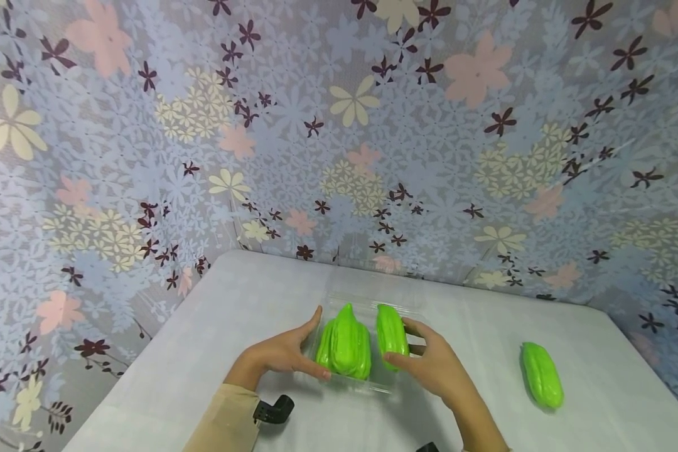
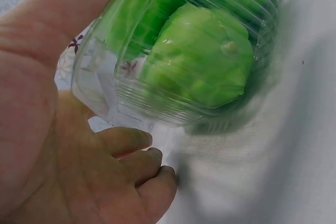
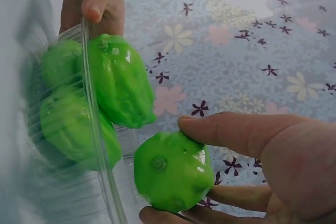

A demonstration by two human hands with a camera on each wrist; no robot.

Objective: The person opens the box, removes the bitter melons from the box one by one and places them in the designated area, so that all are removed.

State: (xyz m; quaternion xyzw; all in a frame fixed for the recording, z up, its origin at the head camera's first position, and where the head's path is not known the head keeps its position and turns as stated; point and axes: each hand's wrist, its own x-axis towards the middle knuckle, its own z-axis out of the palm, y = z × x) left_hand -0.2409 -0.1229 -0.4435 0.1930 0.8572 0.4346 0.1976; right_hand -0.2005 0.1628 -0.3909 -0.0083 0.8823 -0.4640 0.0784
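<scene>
Head view: clear ribbed plastic tray (image 1: pixel 367 384) sits mid-table on white cloth-covered table (image 1: pixel 203 339), close to the person. Left hand (image 1: pixel 285 351) grips tray's left side, thumb along far edge, fingers curled at near edge. Two bright green ridged chayote-like gourds (image 1: pixel 344 345) lie inside the tray. Right hand (image 1: pixel 437 367) grasps a third green gourd (image 1: pixel 392 336) at tray's right side. A fourth loose green gourd (image 1: pixel 541 375) lies well right of tray.

L wrist view: fingers (image 2: pixel 136 153) curled under the tray wall (image 2: pixel 105 77); gourds show through plastic.

R wrist view: held gourd (image 3: pixel 173 171) pinched btw thumb and fingers, just outside tray rim (image 3: pixel 97 129).

Judgement: step looks like loading; next calls for lowering held gourd into tray's free space while L hand steadies.
</scene>
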